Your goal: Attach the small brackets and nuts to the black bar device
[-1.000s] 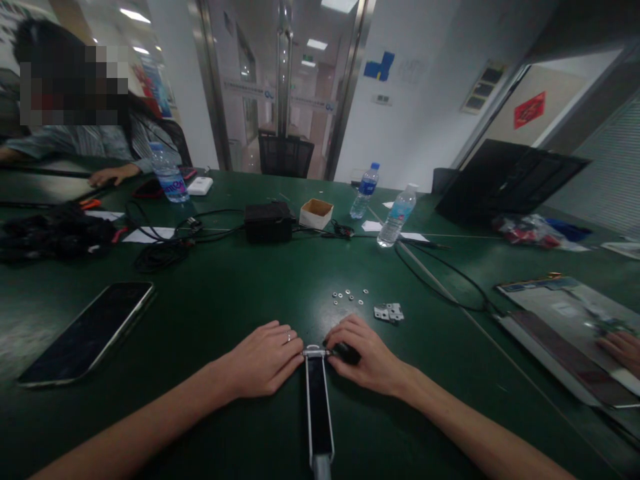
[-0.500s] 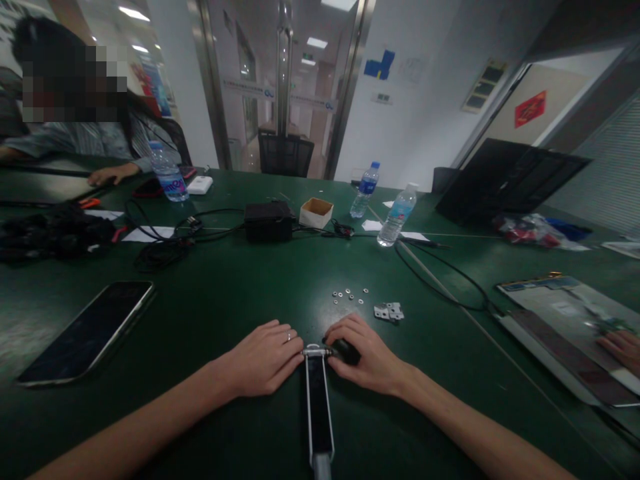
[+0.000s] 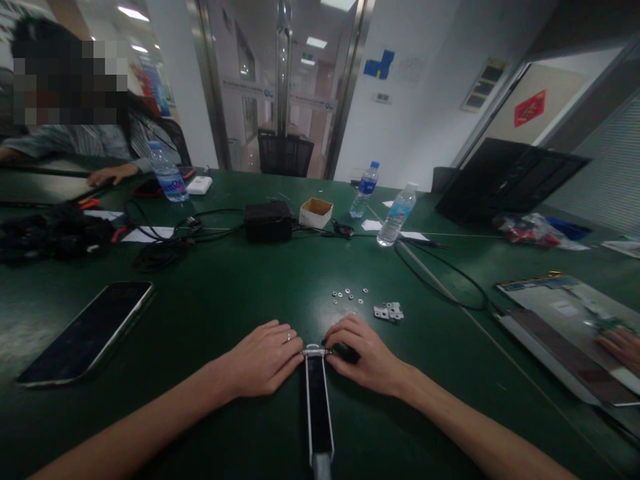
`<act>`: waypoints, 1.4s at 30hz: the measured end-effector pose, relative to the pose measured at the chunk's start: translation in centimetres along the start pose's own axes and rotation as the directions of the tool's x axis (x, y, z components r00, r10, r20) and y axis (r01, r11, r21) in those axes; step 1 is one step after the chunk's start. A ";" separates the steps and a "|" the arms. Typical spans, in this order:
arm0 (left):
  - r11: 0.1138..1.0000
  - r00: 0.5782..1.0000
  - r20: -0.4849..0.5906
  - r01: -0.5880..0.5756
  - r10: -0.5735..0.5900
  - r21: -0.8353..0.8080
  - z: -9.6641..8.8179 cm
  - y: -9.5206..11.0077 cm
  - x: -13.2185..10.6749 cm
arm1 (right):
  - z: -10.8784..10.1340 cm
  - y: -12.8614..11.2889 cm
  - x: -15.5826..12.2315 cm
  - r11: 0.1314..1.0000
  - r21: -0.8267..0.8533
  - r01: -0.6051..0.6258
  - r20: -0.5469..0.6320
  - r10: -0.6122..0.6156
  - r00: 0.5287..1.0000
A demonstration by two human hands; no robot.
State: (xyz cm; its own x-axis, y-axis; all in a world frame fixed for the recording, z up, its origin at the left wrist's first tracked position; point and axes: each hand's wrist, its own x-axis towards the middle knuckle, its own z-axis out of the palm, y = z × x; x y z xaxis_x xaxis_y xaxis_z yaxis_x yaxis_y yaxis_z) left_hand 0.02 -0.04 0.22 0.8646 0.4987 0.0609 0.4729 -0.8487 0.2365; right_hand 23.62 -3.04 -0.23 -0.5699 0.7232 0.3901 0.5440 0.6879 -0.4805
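Observation:
A long, narrow device (image 3: 319,407) with a dark face and pale edges lies on the table, pointing toward me. Across its far end runs a short silver crosspiece (image 3: 314,351). My left hand (image 3: 267,357) is closed at the left tip of that crosspiece, its fingertips pinching there. At the other tip, my right hand (image 3: 367,353) curls around a black rounded object (image 3: 346,352), mostly hidden by the fingers and palm. Beyond my hands lie several small metal nuts or washers (image 3: 349,295) and a few silver metal brackets (image 3: 389,311).
A smartphone (image 3: 87,333) lies left. Farther back are a black power adapter (image 3: 269,221), a small open box (image 3: 316,213), cables and water bottles (image 3: 397,215). At right, another person's hand (image 3: 620,347) rests on a laptop (image 3: 575,333). Another person sits at far left.

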 end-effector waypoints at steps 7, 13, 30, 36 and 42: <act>1.000 1.000 0.007 0.012 -0.012 -0.018 -0.2 0.0 0.1 | 0.3 0.4 -0.2 1.000 0.005 0.016 -0.012 -0.016 1.000; 0.999 1.000 0.012 0.013 -0.013 -0.033 -0.1 0.0 0.0 | 0.6 0.6 -0.3 0.999 -0.013 0.034 0.014 -0.034 0.999; 1.000 1.000 0.004 0.003 -0.003 0.028 -0.2 0.1 0.0 | -1.3 1.5 -0.1 0.932 -0.357 -0.069 -0.007 0.072 0.997; 0.995 0.995 -0.021 0.093 -0.093 -0.027 -0.2 0.2 -0.1 | -2.7 3.5 -0.5 0.827 -0.507 -0.244 0.027 0.299 0.954; 0.987 0.989 -0.006 0.147 -0.148 -0.067 -0.6 0.4 0.0 | -2.3 3.8 -0.6 0.879 -0.406 -0.249 0.035 0.288 0.957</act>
State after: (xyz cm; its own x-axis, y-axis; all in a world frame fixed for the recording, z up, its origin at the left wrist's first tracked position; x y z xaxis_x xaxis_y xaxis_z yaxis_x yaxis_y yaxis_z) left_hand 0.08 -0.31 0.93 0.7841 0.6199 0.0306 0.5829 -0.7524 0.3070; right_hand 27.46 -0.70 -0.49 -0.4105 0.8880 0.2071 0.8706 0.4492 -0.2005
